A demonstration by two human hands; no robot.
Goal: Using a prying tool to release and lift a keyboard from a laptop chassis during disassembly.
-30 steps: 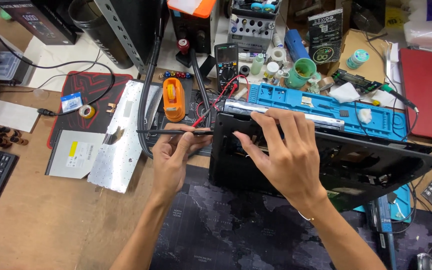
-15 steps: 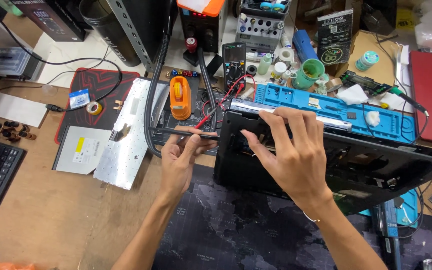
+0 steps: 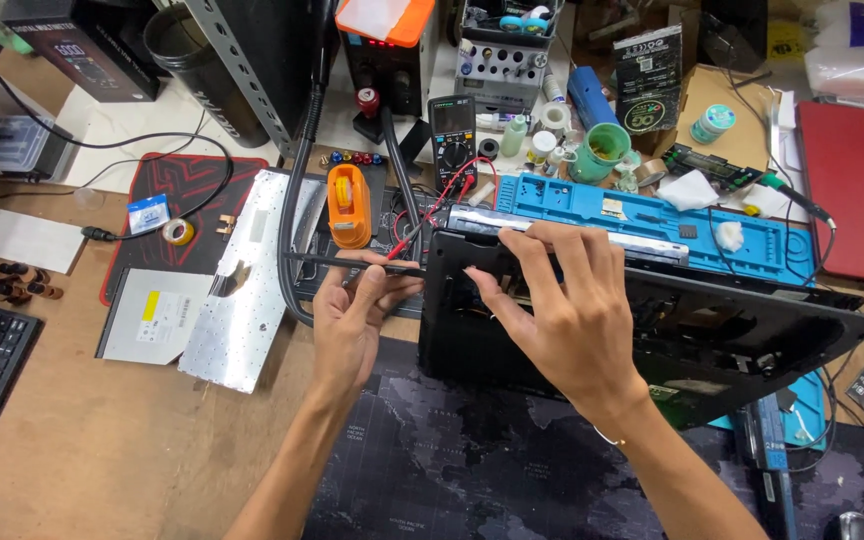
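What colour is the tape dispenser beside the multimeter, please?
Orange, the tape dispenser shows best in the head view.
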